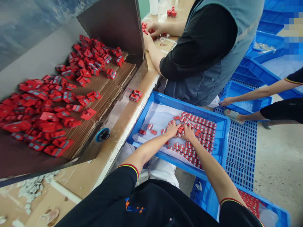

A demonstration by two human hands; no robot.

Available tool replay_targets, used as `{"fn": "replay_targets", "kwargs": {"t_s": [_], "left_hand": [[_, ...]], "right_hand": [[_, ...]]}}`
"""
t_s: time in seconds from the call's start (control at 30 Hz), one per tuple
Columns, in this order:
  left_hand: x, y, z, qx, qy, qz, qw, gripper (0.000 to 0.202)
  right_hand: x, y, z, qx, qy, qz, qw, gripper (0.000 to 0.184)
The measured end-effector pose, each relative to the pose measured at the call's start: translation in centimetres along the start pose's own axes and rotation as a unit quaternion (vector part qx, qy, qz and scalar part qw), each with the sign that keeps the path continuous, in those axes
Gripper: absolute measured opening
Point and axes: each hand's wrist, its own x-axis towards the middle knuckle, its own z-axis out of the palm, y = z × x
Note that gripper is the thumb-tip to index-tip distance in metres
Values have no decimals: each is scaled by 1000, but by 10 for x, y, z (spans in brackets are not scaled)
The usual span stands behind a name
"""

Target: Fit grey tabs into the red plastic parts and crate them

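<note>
Toy cars (pixel 207 132): in tray (pixel 225 138) | tray: right of workbench (pixel 88 178) | car pile (pixel 50 126): in bin (pixel 113 25) on workbench

Grey floor (pixel 276 157), tan workbench (pixel 80 179), possibly a green wall (pixel 143 8) show.

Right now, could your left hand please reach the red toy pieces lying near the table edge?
Probably yes; past the rim of the blue tray, nothing visible blocks the left hand from those red toy pieces.
</note>
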Motion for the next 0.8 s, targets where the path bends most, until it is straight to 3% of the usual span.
{"fn": "replay_targets", "kwargs": {"t_s": [0.27,0.43,0.6,0.8], "left_hand": [[-18,-3,-28,-18,7,37,999,104],[-40,2,-51,-24,60,51,997,102],[-70,12,-95,-15,156,54,986,102],[-130,4,-177,8,284,25,958,102]], "right_hand": [[-15,-6,-21,34,54,0,998,103],[-34,-9,-50,46,114,-13,992,96],[-55,-16,-105,48,185,-62,980,89],[-54,-52,-195,42,312,-152,937,87]]}}
